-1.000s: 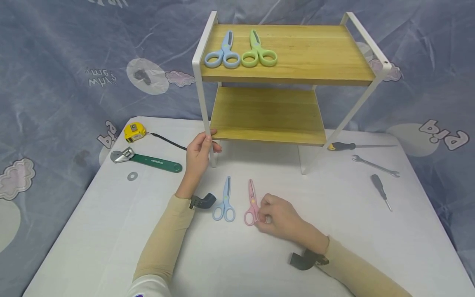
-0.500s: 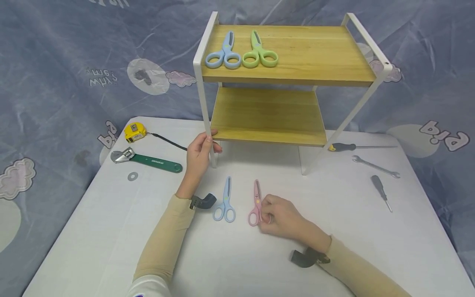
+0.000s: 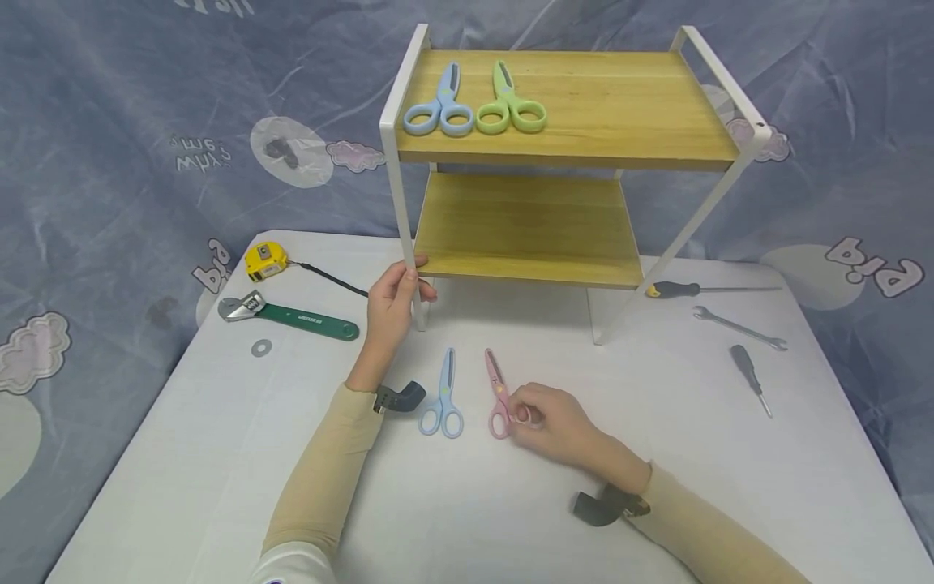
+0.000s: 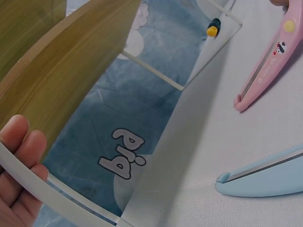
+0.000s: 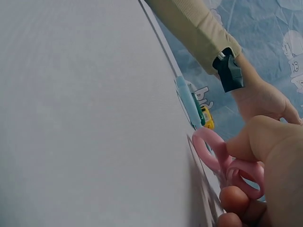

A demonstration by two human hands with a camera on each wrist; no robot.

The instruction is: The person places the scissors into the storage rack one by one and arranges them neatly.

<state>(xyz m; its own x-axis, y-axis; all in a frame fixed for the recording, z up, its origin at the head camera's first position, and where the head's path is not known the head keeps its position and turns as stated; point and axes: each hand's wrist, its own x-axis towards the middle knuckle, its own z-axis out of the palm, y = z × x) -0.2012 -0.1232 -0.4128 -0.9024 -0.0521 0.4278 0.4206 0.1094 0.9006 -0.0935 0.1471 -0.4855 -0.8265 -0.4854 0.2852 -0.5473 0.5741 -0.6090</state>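
My left hand (image 3: pixel 390 304) grips the front left white leg of a two-tier shelf (image 3: pixel 569 146), near the lower board. In the left wrist view its fingers (image 4: pixel 31 146) curl round that white frame. Pink scissors (image 3: pixel 499 381) are pinched at the handles by my right hand (image 3: pixel 558 426), their tips pointing away from me. The right wrist view shows the thumb and fingers on the pink handle loops (image 5: pixel 208 146). Beside them on the table lie small blue scissors (image 3: pixel 441 401). Larger blue scissors (image 3: pixel 441 105) and green scissors (image 3: pixel 508 101) lie on the top board, at its left.
On the table's left are a yellow tape measure (image 3: pixel 266 259), a green-handled adjustable wrench (image 3: pixel 299 318) and a washer (image 3: pixel 261 348). On the right lie a long screwdriver (image 3: pixel 679 289), a wrench (image 3: pixel 739 326) and a short screwdriver (image 3: pixel 746 369). Patterned cloth (image 3: pixel 146 268) hangs behind the table.
The pink scissors shifted a little right, then turned so their tips swung left, with my right hand holding the handles. My left hand stays on the shelf leg.
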